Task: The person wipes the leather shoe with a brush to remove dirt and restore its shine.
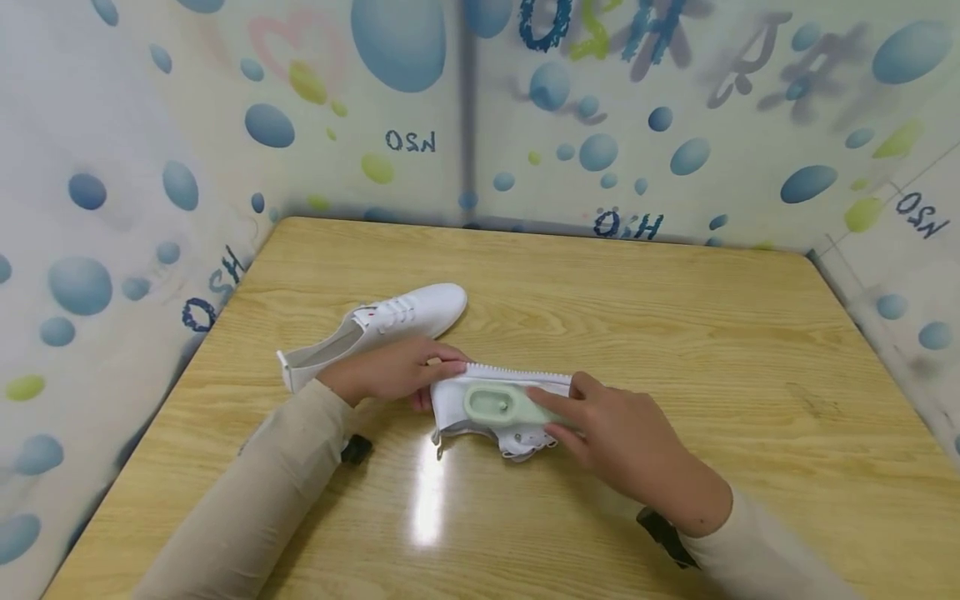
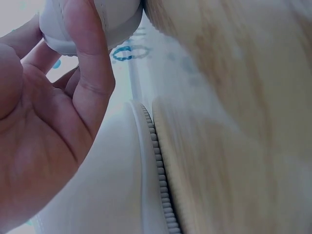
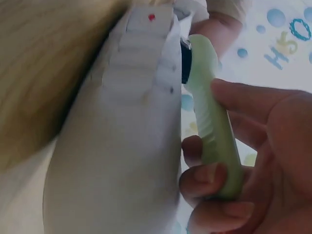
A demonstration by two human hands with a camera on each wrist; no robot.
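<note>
A white lace-up shoe lies tipped on its side, its ridged sole edge facing away from me and its laces towards me. My left hand grips it by the heel, and the heel also shows between thumb and fingers in the left wrist view. In my right hand is a light green brush, with fingers wrapped round its handle. The brush's dark underside meets the shoe's upper side near the lacing. A second white shoe stands upright just beyond my left hand.
The wooden table extends around both shoes. Walls with blue and green spots enclose its back and sides. Dark wrist-worn pieces sit under both forearms.
</note>
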